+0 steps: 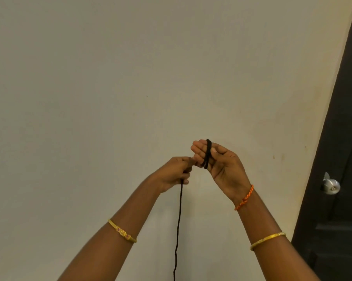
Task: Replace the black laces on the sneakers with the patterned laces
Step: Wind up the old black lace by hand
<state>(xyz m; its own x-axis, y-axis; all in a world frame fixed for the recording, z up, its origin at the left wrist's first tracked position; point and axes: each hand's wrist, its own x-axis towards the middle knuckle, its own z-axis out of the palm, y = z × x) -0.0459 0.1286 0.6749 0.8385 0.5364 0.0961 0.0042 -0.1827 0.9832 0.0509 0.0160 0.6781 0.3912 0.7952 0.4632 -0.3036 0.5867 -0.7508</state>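
A black lace [178,220] is held up in front of a plain wall. Several turns of it are wound around the fingers of my right hand [221,165], palm toward me, with the thumb pressing on the coil. My left hand [175,173] sits just left of it and grips the lace in curled fingers. From that hand the rest of the lace hangs straight down and runs out of the bottom of the view. No sneakers and no patterned laces are in view.
A cream wall [130,78] fills most of the view. A dark door [345,138] with a round metal knob [331,186] stands at the right edge. Both wrists carry bangles; the right also has an orange thread band.
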